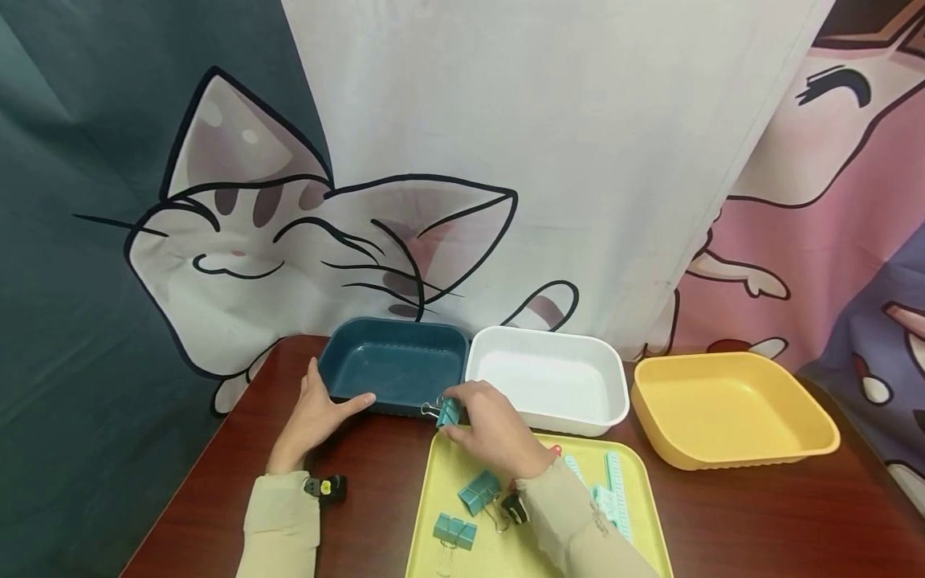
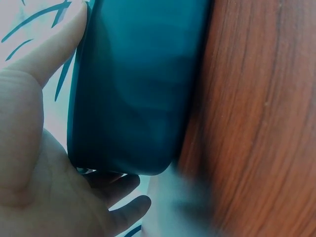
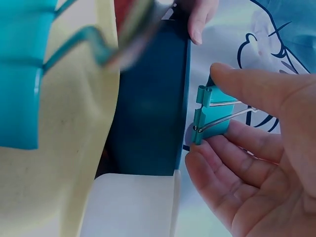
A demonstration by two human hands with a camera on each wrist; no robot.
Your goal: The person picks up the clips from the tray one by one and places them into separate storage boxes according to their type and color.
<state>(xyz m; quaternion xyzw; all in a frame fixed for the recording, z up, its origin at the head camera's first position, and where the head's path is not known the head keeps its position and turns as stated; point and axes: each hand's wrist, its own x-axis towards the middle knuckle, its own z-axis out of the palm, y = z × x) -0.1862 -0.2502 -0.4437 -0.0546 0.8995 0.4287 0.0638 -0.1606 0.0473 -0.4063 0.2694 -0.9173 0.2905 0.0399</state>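
Pinching a teal binder clip, the right hand in the head view has the blue bin just beside its fingers. In the left wrist view, the left hand is spread wide around the bin's end. In the right wrist view, thumb and fingertips grip the clip.
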